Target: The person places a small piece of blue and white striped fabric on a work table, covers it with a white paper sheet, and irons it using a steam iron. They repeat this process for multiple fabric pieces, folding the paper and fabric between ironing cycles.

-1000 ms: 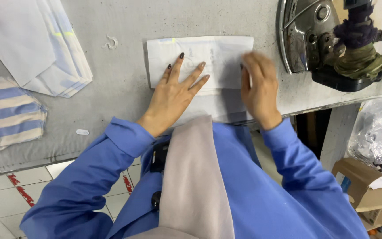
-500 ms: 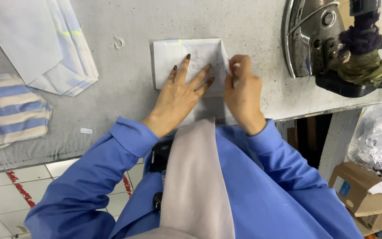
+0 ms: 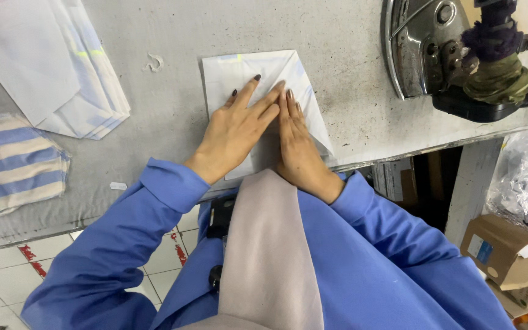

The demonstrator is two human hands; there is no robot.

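One folded white cloth piece (image 3: 249, 76) lies on the grey table (image 3: 349, 104), directly under the fingers of both hands. The left hand (image 3: 236, 131) and the right hand (image 3: 297, 143) lie flat side by side, fingers straight and together, pressing the fold and pinching nothing. The cloth looks light, thin and soft; its free corner beyond the fingertips seems best for taking hold.

White fabric piece (image 3: 239, 76), right side folded diagonally, flat on table
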